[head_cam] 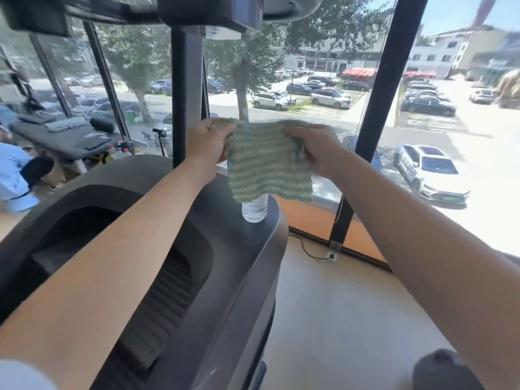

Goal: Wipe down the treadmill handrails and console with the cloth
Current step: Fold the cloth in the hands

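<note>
Cloth (270, 161) – green and cream, knitted in wavy stripes – hangs spread open in the air between our two hands, touching no part of the machine that we can see. Our left hand (208, 144) pinches its upper left corner between thumb and curled fingers; our right hand (318, 150) grips the upper right edge the same way, fingers folded over the fabric. Both arms reach forward, and the cloth is pulled fairly flat between them. We judge this is to open it out or square it up before wiping, so the wiping itself looks not yet under way. The lower edge drapes in front of the top of a clear water bottle (254, 208), hiding its cap; we cannot tell whether fabric and bottle touch. The bottle stands upright on the dark grey right side of the treadmill (239, 263), directly below the cloth. A broad curved handrail (84, 175) sweeps round to the left, beneath our left forearm and well apart from the cloth. What we take to be the underside of the console (197, 12) sits at the top edge, above both hands, carried on a dark upright post (185, 94) just behind our left hand. Beyond is a large window (450, 108) over a sunlit car park.
</note>
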A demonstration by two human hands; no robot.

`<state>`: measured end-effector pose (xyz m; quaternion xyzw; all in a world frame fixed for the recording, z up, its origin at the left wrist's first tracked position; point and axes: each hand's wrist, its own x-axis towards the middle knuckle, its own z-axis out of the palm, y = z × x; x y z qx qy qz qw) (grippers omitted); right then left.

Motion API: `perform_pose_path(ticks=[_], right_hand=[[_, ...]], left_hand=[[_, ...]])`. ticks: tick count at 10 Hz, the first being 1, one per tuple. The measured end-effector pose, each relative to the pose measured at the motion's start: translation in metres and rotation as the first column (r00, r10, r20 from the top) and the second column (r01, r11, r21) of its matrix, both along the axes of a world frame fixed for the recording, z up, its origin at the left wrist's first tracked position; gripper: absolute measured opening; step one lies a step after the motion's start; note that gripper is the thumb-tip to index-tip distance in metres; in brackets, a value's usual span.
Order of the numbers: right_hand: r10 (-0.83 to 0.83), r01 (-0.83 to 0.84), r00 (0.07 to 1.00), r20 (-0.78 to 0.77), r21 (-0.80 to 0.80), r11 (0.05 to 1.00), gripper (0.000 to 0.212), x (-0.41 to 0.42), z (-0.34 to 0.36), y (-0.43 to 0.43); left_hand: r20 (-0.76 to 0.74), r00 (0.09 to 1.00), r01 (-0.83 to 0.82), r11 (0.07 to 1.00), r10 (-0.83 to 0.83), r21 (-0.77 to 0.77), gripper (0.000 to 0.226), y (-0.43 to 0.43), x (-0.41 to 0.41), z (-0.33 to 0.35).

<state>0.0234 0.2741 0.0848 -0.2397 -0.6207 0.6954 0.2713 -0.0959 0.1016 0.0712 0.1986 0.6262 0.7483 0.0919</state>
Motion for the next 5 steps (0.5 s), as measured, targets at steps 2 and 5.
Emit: perform_pose_path(ticks=[2,5], right_hand=[[-0.062,0.061,0.996,0.072,0.011,0.998,0.029,-0.052,0.023,0.014],[-0.027,0.007,0.978,0.208,0.092,0.996,0.031,-0.039,-0.026,0.028]], left_hand=[[0.014,1.000,-0.024,0.999,0.024,-0.037,0.016,0.030,-0.059,0.029],[0.024,1.000,0.001,0.966,0.005,-0.259,0.030,0.041,-0.063,-0.024]])
